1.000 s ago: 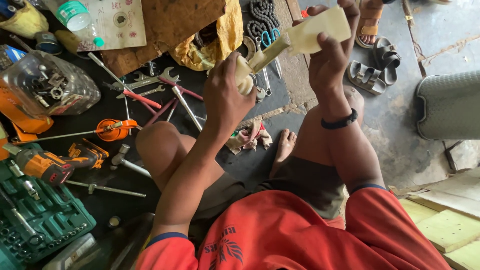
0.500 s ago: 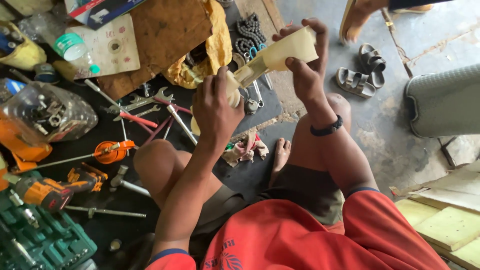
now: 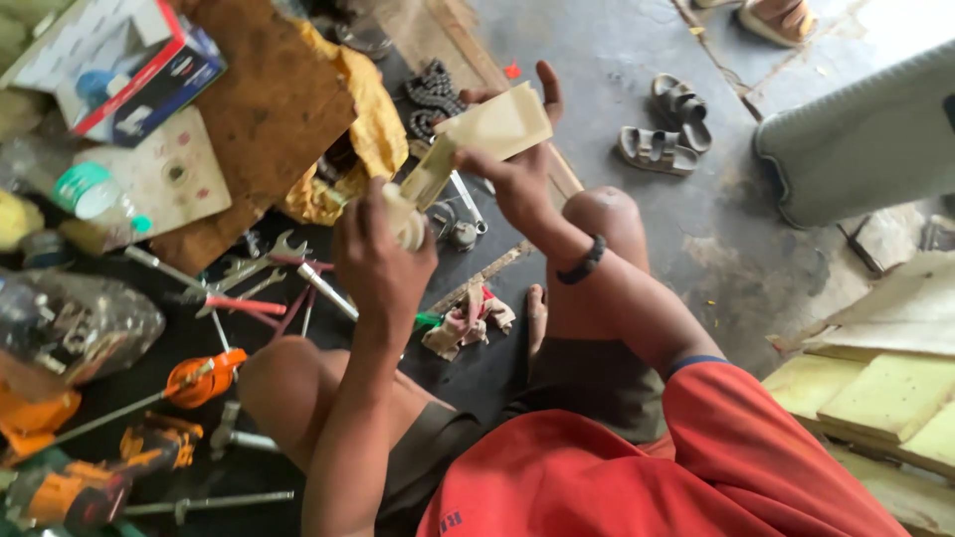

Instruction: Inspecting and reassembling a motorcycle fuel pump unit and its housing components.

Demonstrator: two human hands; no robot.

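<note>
The right hand (image 3: 517, 179) grips a pale cream flat piece (image 3: 497, 129) by its far, wide end, fingers closed around its edges. The piece slants down and left to a narrow strip whose rounded cream end (image 3: 406, 221) sits inside the closed left hand (image 3: 383, 264). Below them, wrenches (image 3: 269, 259) and an orange-handled screwdriver (image 3: 199, 378) lie on the dark mat (image 3: 477, 378).

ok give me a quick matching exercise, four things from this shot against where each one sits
Things:
1. cream block
2. sandals
3. orange-handled screwdriver
4. pale rag

Places:
a. on the dark mat by the left knee
b. on the bare concrete, right of the hands
c. in the right hand, raised
d. on the mat between the knees, near a bare foot

Pairs: 1-c, 2-b, 3-a, 4-d
</note>
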